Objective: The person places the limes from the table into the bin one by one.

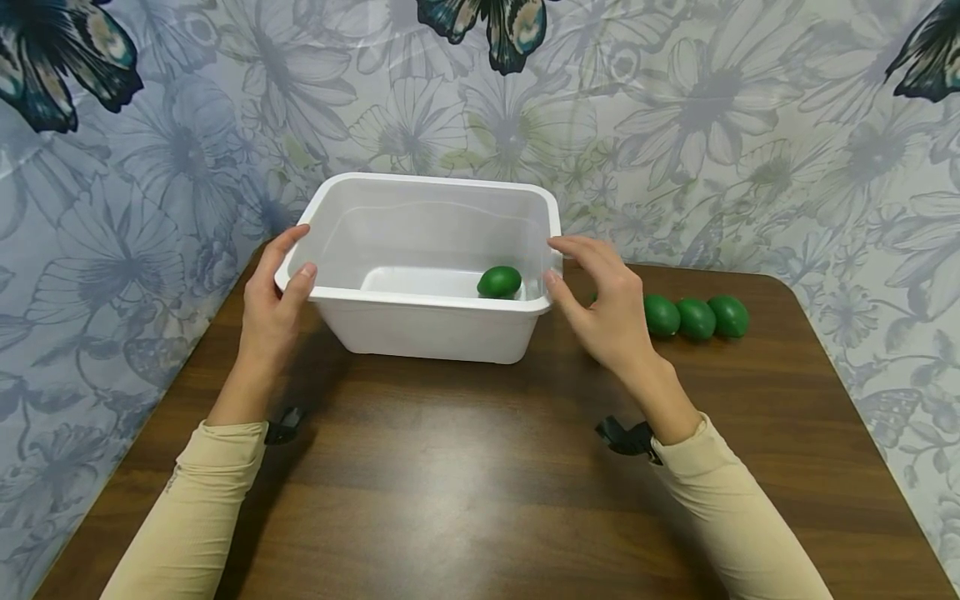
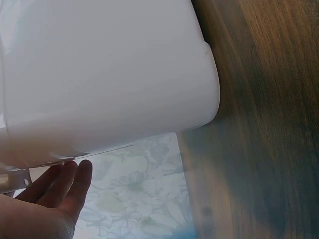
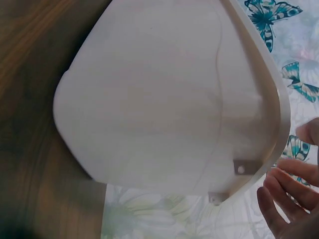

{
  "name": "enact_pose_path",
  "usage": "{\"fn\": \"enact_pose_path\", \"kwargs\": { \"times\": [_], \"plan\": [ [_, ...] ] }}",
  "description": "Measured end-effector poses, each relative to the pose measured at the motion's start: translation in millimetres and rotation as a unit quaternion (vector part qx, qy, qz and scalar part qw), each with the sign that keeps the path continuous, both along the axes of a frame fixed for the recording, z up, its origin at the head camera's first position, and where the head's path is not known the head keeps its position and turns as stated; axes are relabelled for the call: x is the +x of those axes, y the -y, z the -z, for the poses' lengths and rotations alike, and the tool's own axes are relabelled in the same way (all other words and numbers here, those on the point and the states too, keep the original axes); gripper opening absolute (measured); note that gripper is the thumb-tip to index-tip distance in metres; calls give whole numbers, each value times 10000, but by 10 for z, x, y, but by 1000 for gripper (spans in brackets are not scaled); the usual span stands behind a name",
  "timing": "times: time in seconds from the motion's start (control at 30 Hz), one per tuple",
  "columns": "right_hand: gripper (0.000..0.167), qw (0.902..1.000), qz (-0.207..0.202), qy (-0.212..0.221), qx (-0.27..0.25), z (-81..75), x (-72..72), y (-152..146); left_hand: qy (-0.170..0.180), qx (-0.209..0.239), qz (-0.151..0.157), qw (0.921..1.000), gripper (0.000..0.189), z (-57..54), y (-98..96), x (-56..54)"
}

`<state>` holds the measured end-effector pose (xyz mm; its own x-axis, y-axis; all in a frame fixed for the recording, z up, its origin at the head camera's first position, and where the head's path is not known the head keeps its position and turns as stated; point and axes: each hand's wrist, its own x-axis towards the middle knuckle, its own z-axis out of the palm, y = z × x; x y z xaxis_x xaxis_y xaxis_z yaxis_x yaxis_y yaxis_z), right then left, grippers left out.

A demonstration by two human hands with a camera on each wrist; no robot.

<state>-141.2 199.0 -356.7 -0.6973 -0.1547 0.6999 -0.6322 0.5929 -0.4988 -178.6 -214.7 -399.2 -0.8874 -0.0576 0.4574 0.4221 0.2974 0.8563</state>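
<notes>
As the left hand (image 1: 270,317) grips the white tub (image 1: 427,329) near the far edge of the bench (image 1: 450,467), the right hand (image 1: 611,315), fingers loosely spread, flanks the tub's other end, presumably for balance.

One tub (image 1: 435,329), one table (image 1: 442,467), one left hand (image 1: 272,312), one right hand (image 1: 611,317). Green fruits (image 1: 697,320) — four plainly visible: one inside, three outside — plus a green sliver (image 1: 595,296) by the right hand.

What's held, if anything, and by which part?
White tub, by the rim at its left end, in the left hand. The right hand is at the right-end rim; whether it grips cannot be told.
</notes>
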Motion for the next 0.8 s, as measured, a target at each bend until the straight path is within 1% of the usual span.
{"fn": "enact_pose_path", "kwargs": {
  "times": [0.07,0.17,0.5,0.7,0.8],
  "plan": [
    [35,9999,80,60,-132,19,5,-57,-2,36,13,10000,52,-3,-3,-2],
    [35,9995,158,204,-164,62,3,-153,-19,63,18,10000,52,-5,-5,-5],
    [36,9964,600,584,124,259,-16,-511,-57,71,26,10000,52,10,-11,-9],
    [36,9919,955,795,266,340,-46,-791,-100,86,26,9999,52,25,-12,-8],
    [36,9892,1136,894,254,373,-65,-954,-106,126,38,9999,52,29,-12,-7]
  ]
}}
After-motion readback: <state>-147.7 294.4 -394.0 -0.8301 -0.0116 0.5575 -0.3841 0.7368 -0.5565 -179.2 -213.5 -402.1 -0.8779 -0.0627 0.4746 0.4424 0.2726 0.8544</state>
